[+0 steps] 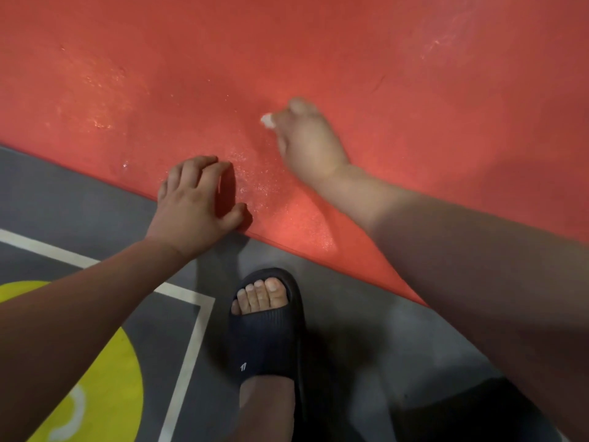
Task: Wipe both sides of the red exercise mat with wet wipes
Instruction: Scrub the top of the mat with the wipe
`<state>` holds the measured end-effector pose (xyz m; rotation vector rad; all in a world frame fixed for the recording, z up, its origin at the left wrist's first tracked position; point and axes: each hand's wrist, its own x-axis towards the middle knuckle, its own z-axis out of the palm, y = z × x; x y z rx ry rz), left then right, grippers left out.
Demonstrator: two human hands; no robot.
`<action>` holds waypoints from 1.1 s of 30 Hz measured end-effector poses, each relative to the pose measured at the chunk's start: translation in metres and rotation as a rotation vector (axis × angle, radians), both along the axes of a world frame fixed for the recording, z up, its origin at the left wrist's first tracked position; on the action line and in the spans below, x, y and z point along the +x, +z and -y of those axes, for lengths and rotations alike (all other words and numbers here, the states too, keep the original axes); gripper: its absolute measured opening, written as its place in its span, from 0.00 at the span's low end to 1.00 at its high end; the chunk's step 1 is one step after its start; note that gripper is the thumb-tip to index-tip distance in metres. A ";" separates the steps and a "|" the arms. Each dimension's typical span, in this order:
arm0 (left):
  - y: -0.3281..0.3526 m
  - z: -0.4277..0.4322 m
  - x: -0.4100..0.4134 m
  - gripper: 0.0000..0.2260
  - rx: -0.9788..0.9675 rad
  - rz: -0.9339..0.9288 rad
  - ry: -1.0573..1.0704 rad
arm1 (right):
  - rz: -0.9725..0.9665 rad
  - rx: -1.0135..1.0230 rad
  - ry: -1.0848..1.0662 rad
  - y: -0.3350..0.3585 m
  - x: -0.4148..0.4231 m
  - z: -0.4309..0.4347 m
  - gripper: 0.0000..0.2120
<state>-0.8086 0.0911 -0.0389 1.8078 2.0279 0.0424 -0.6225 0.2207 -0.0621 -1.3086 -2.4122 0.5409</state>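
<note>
The red exercise mat (350,59) lies flat on the grey floor (338,301), and its near edge runs at a slant in front of the person. The right hand (309,138) reaches well in from that edge and is closed around a small bunched white wet wipe (267,120), pressing it onto the mat's surface. Only a bit of the wipe shows past the fingers. The left hand (194,199) sits right at the mat's near edge, holding nothing. Its fingers are arched with the tips planted on the red surface, the thumb is close to the rim, and the wrist hangs over the floor. On the mat between the two hands there is a wet sheen (261,183), with another glistening patch farther along the mat beyond the left hand. Just off the mat's edge a foot in a black slide sandal (267,339) stands on the floor. Farther from the mat, a white painted line (191,330) and a yellow circle (111,362) mark the floor.
</note>
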 end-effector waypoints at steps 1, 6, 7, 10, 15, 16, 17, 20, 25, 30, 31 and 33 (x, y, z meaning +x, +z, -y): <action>-0.001 0.000 0.000 0.36 0.002 -0.001 0.000 | -0.016 0.009 0.132 -0.001 -0.002 0.015 0.13; -0.002 0.001 -0.005 0.35 -0.001 0.000 -0.014 | 0.059 0.027 0.462 -0.001 0.015 0.007 0.12; -0.002 0.001 -0.006 0.35 -0.004 0.002 -0.023 | 0.068 0.029 0.357 -0.003 0.017 -0.007 0.13; -0.002 0.002 -0.010 0.34 0.011 0.017 -0.039 | 0.080 0.008 -0.045 0.000 0.015 -0.041 0.10; -0.008 0.007 -0.021 0.29 0.100 0.065 -0.074 | -0.014 -0.031 0.103 -0.003 -0.018 0.000 0.16; -0.009 0.008 -0.022 0.29 0.119 0.062 -0.082 | -0.035 -0.016 0.230 -0.005 -0.020 0.017 0.16; -0.010 0.009 -0.023 0.29 0.129 0.060 -0.088 | -0.026 -0.024 0.377 -0.003 -0.018 0.035 0.15; -0.011 0.011 -0.022 0.28 0.128 0.062 -0.078 | 0.039 -0.046 0.717 0.004 -0.001 0.053 0.13; -0.009 0.009 -0.022 0.28 0.098 0.050 -0.076 | 0.042 0.031 0.240 -0.003 0.001 -0.004 0.14; -0.008 0.009 -0.021 0.28 0.093 0.051 -0.068 | 0.072 -0.076 -0.020 0.007 -0.020 -0.008 0.15; -0.008 0.009 -0.021 0.27 0.092 0.051 -0.068 | 0.073 -0.083 -0.020 0.008 -0.019 -0.008 0.16; -0.008 0.010 -0.022 0.27 0.089 0.053 -0.069 | 0.049 -0.093 0.035 0.008 -0.013 -0.009 0.16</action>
